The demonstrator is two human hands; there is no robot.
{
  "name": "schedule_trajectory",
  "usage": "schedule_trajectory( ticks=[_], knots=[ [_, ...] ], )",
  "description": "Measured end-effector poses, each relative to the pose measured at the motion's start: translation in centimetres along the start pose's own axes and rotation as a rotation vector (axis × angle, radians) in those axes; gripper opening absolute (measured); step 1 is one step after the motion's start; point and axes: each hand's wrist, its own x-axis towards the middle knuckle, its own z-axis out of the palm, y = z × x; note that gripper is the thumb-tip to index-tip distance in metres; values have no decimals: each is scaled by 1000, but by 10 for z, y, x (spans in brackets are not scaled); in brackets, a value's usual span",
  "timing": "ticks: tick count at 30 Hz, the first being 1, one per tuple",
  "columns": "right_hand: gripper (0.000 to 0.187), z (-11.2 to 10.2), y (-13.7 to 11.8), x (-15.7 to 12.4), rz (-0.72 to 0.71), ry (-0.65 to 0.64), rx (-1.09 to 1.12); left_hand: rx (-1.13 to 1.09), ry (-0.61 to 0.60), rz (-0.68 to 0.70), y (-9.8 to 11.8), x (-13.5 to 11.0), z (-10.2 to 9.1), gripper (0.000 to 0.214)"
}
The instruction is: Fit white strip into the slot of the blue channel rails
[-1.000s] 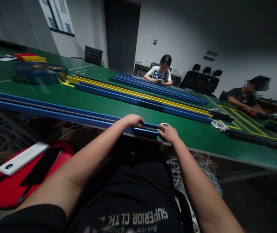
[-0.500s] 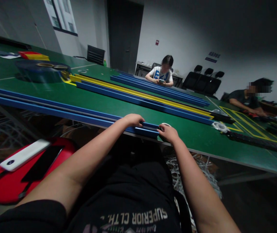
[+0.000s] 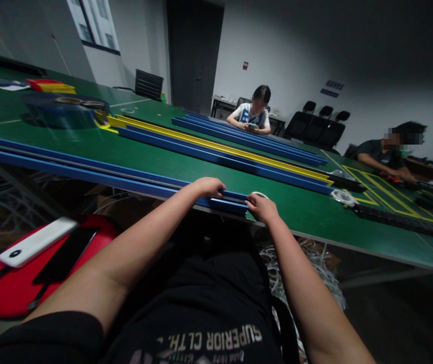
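A long blue channel-shaped profile [image 3: 140, 183] runs along the table's near edge, with a grey strip lying lengthwise in its groove. My left hand [image 3: 209, 187] is closed over it, fingers curled and pressed at the groove, a short way from its right end. At that end my right hand [image 3: 262, 207] is closed, with thumb and fingertips pinched on the tip of the profile. Whether the fingertips also grip the strip is too small to tell. Just behind my right hand a white ring [image 3: 260, 194] shows in part.
More blue profiles [image 3: 224, 159] and yellow profiles [image 3: 216, 146] lie across the green table [image 3: 299, 212]. A large dark roll [image 3: 64, 114] sits at the left. Two people work beyond. A red stool [image 3: 87, 253] holding a white device [image 3: 38, 242] stands below left.
Both hands keep their places on the blue profile. The view has shifted very slightly; nothing else visibly moves.
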Motion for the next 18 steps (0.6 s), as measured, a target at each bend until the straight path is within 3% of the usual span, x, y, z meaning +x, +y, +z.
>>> schedule_trajectory(
  ticks=[14, 18],
  knots=[
    [47, 1, -8, -6, -9, -7, -122, 15, 4, -11, 0, -1, 1, 29],
    [44, 2, -9, -7, 102, 20, -107, 20, 22, -9, 0, 0, 1, 30]
  ],
)
